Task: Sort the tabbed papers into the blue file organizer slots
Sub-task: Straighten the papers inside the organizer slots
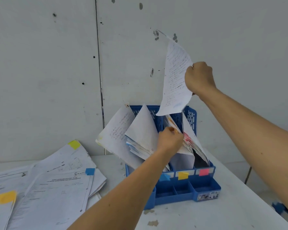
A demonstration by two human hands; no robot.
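At one o'clock the right hand (199, 77) pinched a seemingly light, floppy sheet (175, 77) by its edge; the left hand (170, 141) gripped filed papers (143, 130).

Print on the raised sheet (175, 77) blurred, unreadable. Paper pile (56, 188) cut off at left and bottom edges. Left forearm (131, 178) hides the blue file organizer's (206, 188) front-left corner.

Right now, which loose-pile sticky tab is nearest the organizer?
The blue square sticky tab at the right edge of the white paper pile; others sit farther left.
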